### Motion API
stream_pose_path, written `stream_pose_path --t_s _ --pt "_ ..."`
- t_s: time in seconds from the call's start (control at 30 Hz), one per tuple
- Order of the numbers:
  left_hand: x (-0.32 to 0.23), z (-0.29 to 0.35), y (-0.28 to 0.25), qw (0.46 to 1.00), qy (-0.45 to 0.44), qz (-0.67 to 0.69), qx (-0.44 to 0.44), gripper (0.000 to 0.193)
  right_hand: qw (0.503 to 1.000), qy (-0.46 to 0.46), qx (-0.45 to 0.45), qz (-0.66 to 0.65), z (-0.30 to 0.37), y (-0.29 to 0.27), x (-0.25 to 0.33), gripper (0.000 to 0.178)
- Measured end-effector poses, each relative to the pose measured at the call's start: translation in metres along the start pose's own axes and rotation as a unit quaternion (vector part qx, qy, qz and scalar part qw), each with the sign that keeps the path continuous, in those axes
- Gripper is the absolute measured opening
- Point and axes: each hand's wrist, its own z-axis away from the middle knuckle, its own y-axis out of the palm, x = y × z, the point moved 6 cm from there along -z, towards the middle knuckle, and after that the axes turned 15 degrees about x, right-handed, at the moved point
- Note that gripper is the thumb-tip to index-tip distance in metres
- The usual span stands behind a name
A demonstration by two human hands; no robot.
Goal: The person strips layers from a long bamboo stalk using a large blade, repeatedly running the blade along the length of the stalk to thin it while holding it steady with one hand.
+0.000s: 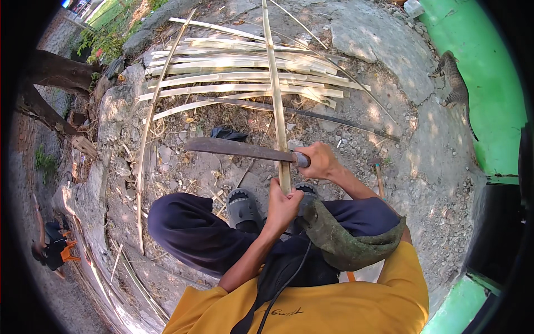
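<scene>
Between my knees a long pale bamboo strip (pixel 273 72) runs away from me toward the far edge of the view. My left hand (pixel 282 207) is closed round its near end. Just beyond, my right hand (pixel 318 160) grips the handle of a machete (pixel 239 147). The dark blade points left and lies across the strip close to the handle. A folded dark green cloth (pixel 353 239) is draped over my right thigh.
Several split bamboo strips (pixel 233 67) lie piled on the stony ground ahead. A hammer-like tool (pixel 379 177) lies to the right. A cat (pixel 457 89) is by the green wall (pixel 473 50). Tree trunks (pixel 61 72) stand at left; a person (pixel 53 245) sits on an orange chair.
</scene>
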Motion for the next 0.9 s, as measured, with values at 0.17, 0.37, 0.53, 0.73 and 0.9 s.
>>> stream_pose_path --t_s 0.17,0.37,0.53,0.73,0.9 --pt "0.001 0.0 0.001 1.0 0.017 0.009 0.005 0.035 1.0 -0.017 0.001 -0.019 0.009 0.0 0.012 0.019" --pt "0.005 0.0 0.003 0.999 0.037 -0.028 -0.007 0.036 0.999 0.038 -0.029 0.005 -0.007 -0.01 -0.002 0.024" --pt "-0.001 0.0 -0.002 1.0 0.006 -0.007 0.009 0.036 0.999 -0.009 0.023 0.027 0.005 0.0 0.011 0.026" --pt "-0.016 0.011 0.008 0.998 0.003 0.06 0.03 0.034 0.998 0.054 0.009 0.003 -0.021 -0.02 0.0 0.015" --pt "-0.019 0.01 -0.002 0.999 -0.006 0.046 0.024 0.035 0.999 -0.038 0.006 0.038 -0.017 -0.017 0.018 0.018"
